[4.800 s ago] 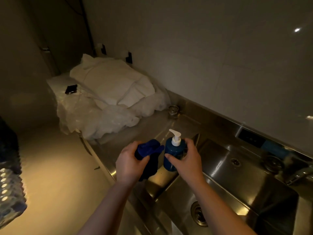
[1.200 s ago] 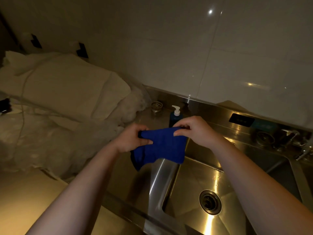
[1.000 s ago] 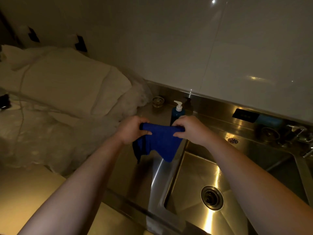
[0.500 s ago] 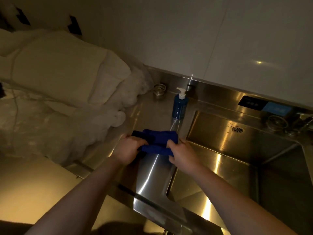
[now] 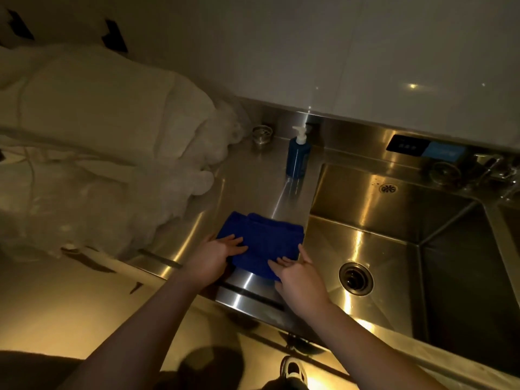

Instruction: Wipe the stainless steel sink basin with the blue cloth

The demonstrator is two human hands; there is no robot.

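I judge the right hand [image 5: 298,274] nearer the sink basin [image 5: 394,249], which lies immediately right of the blue cloth [image 5: 264,240] folded on the drainboard [image 5: 253,187], both it and the left hand [image 5: 216,256] resting open-fingered on the cloth

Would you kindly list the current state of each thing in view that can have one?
blue cloth: folded, lying flat on the steel counter left of the basin
left hand: open, flat on the cloth
right hand: open, fingers on the cloth's near edge
sink basin: empty, drain uncovered
soap bottle: upright, pump on
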